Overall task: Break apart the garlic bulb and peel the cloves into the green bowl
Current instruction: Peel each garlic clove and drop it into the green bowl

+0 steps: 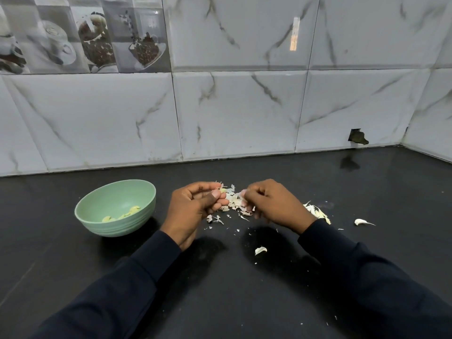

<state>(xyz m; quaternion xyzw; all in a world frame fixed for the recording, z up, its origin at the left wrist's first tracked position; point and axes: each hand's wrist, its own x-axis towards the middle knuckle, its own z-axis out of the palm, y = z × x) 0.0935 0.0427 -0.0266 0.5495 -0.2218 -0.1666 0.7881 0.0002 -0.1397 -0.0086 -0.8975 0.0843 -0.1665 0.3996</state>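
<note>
The green bowl (115, 209) stands on the black counter at the left, with several peeled cloves (133, 210) inside. My left hand (195, 206) pinches a pale garlic clove (223, 190) between thumb and fingertips, just right of the bowl. Close to it, my right hand (271, 204) has its fingers curled, pinching a bit of skin at the fingertips. A heap of papery garlic skins (233, 201) lies under and between both hands. More garlic pieces (318, 212) lie right of my right wrist, and a single unpeeled clove (362, 221) lies farther right.
One loose piece of skin or clove (260, 250) lies on the black counter (220, 289) near me, with small flakes scattered around. The marble-tiled wall (244, 113) runs behind, meeting a side wall at the far right corner.
</note>
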